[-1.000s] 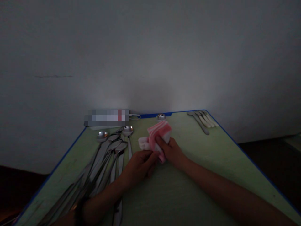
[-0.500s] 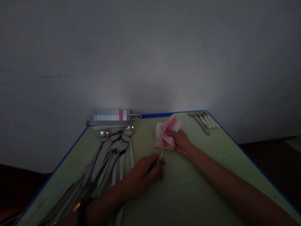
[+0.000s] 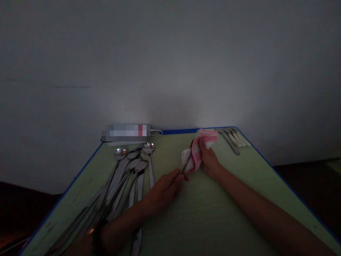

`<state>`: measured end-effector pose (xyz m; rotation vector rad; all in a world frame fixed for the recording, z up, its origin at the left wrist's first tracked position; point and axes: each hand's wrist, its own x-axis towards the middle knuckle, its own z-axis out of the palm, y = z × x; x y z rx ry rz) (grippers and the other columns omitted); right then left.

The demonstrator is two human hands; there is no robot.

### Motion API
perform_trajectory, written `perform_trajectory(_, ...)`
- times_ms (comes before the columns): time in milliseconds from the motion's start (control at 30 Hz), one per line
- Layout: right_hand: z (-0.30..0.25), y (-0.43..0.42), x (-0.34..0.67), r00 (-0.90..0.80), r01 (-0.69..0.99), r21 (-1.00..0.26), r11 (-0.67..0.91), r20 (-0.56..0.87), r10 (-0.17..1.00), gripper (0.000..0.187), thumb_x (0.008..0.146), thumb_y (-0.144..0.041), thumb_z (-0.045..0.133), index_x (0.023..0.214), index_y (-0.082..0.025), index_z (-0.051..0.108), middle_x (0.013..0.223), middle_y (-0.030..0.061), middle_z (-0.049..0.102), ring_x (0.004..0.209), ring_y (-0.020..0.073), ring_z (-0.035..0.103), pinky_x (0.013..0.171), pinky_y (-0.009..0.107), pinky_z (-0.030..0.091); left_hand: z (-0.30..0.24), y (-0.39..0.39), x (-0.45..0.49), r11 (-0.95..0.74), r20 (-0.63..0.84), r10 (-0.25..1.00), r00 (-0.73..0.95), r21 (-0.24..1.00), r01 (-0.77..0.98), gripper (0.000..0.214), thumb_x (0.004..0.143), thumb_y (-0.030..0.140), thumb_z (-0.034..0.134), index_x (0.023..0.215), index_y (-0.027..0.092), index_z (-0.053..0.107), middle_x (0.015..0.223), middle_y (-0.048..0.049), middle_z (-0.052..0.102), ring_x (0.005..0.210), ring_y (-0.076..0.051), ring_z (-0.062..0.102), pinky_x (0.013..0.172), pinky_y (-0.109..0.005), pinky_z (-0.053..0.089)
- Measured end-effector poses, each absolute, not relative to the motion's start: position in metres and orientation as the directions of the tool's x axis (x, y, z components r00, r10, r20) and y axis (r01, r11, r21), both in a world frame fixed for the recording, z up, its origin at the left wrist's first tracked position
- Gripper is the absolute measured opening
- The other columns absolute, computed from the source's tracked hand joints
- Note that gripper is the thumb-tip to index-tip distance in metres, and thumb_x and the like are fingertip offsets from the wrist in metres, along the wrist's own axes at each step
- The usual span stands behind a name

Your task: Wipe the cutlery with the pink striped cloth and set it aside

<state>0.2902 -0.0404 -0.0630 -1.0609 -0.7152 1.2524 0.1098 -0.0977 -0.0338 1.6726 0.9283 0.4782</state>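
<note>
My left hand (image 3: pixel 166 188) is closed around the handle end of a metal spoon (image 3: pixel 186 164). The spoon slants up and to the right, and its bowl disappears into a pink and white cloth (image 3: pixel 198 152). My right hand (image 3: pixel 210 160) grips that cloth, bunched around the spoon's upper part, near the far middle of the green table (image 3: pixel 213 217). The light is dim.
Several long metal spoons (image 3: pixel 125 177) lie fanned out on the table's left side. A few pieces of cutlery (image 3: pixel 233 138) with pale handles lie at the far right corner. A flat box (image 3: pixel 128 132) with a white cord sits against the wall at the far left edge.
My right hand has carried the cloth further right and up along the spoon. My left hand, at first beside the cloth, has drawn back and now holds the spoon's handle out clear.
</note>
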Motion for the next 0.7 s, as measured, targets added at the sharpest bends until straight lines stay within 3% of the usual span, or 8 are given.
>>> perform_trajectory(133,-0.053,-0.036,0.298,0.036,-0.657,-0.75,-0.072,-0.127,0.991,0.048,0.074,-0.063,0.041,0.079,-0.018,0.058,0.067,0.0033,0.062,0.069,0.0186,0.059,0.062,0.029,0.046,-0.036,-0.097,0.11,0.001,-0.172,0.783,0.597,0.961,0.275,0.032,0.09,0.041,0.03,0.094,0.017,0.051,0.055,0.007,0.034,0.047,-0.008,0.034,0.044,-0.018,0.028)
perform_trajectory(267,-0.047,-0.039,0.303,-0.088,-0.7,-0.706,-0.106,-0.061,0.994,0.053,0.076,-0.062,0.035,0.096,-0.019,0.059,0.078,0.0037,0.065,0.08,0.0205,0.06,0.07,0.033,0.047,-0.039,-0.097,0.11,0.085,-0.187,0.794,0.579,0.976,0.199,0.03,0.09,0.041,0.032,0.094,0.017,0.05,0.054,0.008,0.031,0.045,-0.007,0.03,0.041,-0.017,0.025)
perform_trajectory(367,-0.048,-0.041,0.3,-0.159,-0.713,-0.678,-0.178,-0.091,0.983,0.044,0.079,-0.051,0.039,0.094,-0.016,0.061,0.079,0.0045,0.066,0.082,0.0207,0.06,0.075,0.034,0.047,-0.042,-0.097,0.111,0.127,-0.19,0.786,0.589,0.981,0.146,0.028,0.09,0.04,0.034,0.091,0.018,0.05,0.056,0.0079,0.031,0.046,-0.006,0.03,0.041,-0.016,0.024)
perform_trajectory(433,-0.052,-0.038,0.298,-0.128,-0.733,-0.658,-0.176,-0.121,0.984,0.031,0.079,-0.039,0.044,0.089,-0.015,0.061,0.08,0.0042,0.067,0.081,0.0191,0.061,0.077,0.033,0.047,-0.043,-0.097,0.111,0.161,-0.199,0.783,0.589,0.98,0.118,0.027,0.089,0.041,0.034,0.091,0.018,0.049,0.056,0.0083,0.029,0.045,-0.006,0.028,0.039,-0.016,0.024)
perform_trajectory(567,-0.06,-0.03,0.295,0.101,-0.756,-0.654,-0.025,-0.155,0.983,0.013,0.078,-0.023,0.052,0.084,-0.016,0.061,0.083,0.0015,0.068,0.079,0.014,0.061,0.08,0.026,0.047,-0.045,-0.096,0.112,0.189,-0.203,0.82,0.535,0.979,0.081,0.029,0.088,0.044,0.035,0.091,0.018,0.048,0.053,0.0095,0.025,0.041,-0.006,0.024,0.037,-0.015,0.025)
perform_trajectory(700,-0.056,-0.029,0.297,0.007,-0.78,-0.62,-0.084,-0.143,0.99,0.019,0.079,-0.022,0.045,0.088,-0.017,0.06,0.084,0.0019,0.068,0.085,0.0168,0.062,0.082,0.031,0.047,-0.048,-0.096,0.112,0.168,-0.178,0.853,0.491,0.984,0.065,0.03,0.087,0.045,0.036,0.091,0.018,0.049,0.054,0.0091,0.028,0.041,-0.005,0.027,0.036,-0.015,0.028)
